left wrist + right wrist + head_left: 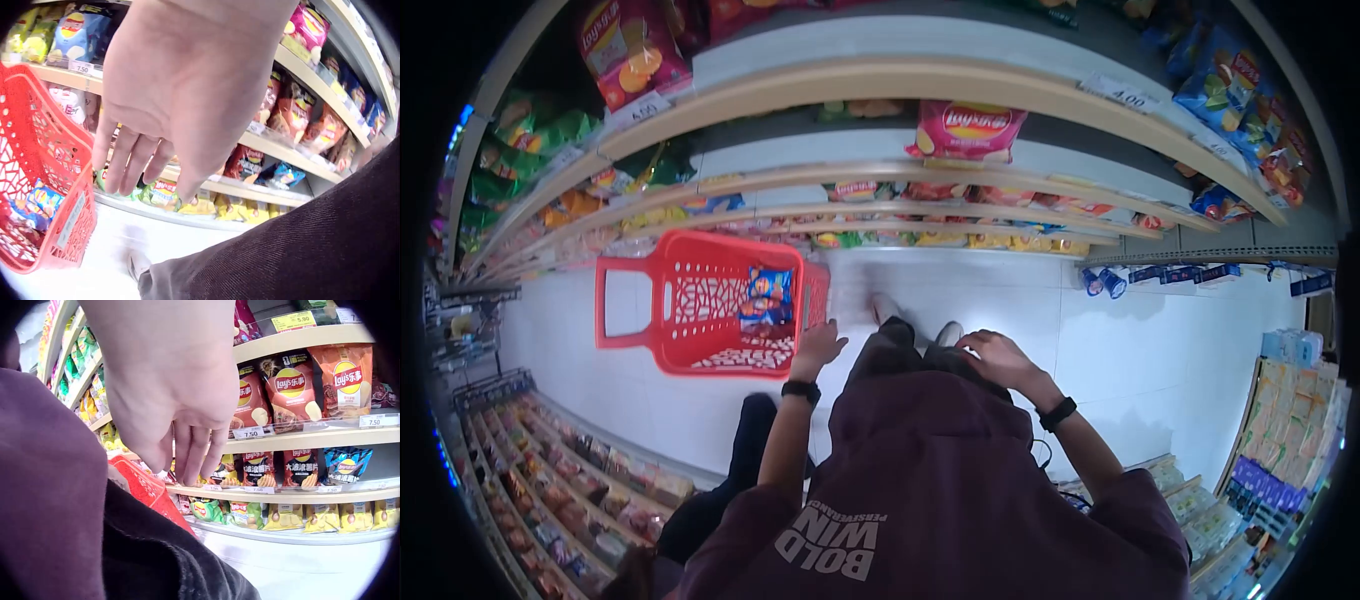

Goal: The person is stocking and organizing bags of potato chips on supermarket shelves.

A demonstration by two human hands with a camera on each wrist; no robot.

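- Basket: one red plastic shopping basket with perforated walls and a loop handle is at centre left of the head frame, over the white tiled floor.
- Contents: at least two blue glossy snack packets lie inside, against the right wall. Dark red material shows beneath; its count cannot be determined.
- Progress, as judged: loading has begun, and space remains in the basket. The pictures do not show whether further packets are required.
- Left hand: located just beside the basket's right edge. Fingers are extended, slightly spread and empty; contact with the rim cannot be confirmed.
- Right hand: located right of centre, above the dark trousers. Fingers are loosely bent, near one another and empty.
- Wristbands: two, black, one per wrist.
- Shelf stock, right wrist frame: four yellow bags at lower right, two green bags at lower centre, one blue bag at centre right.
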